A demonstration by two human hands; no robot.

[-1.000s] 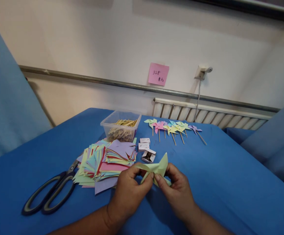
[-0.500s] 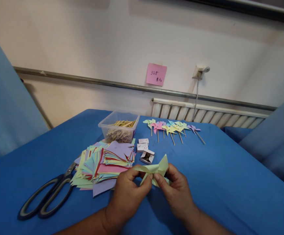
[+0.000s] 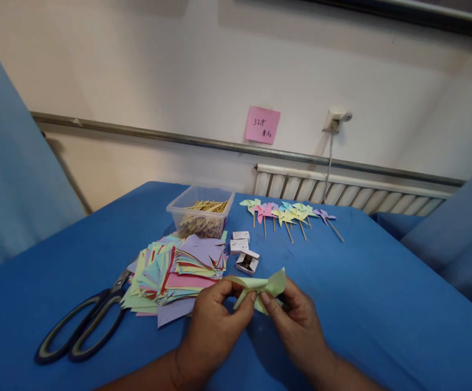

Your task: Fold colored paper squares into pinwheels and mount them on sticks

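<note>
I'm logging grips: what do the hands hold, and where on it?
Both the left hand and right hand pinch the folded green paper near its centre, fingertips meeting there.

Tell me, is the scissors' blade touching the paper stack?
Touching. In the head view the scissors point their blade tip under the near-left edge of the paper stack, with no blue cloth showing between them.

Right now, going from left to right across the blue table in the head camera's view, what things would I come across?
Scissors → stack of coloured paper squares → left hand → light green folded paper held in both hands → right hand → purple pinwheel at the end of the far row.
</note>
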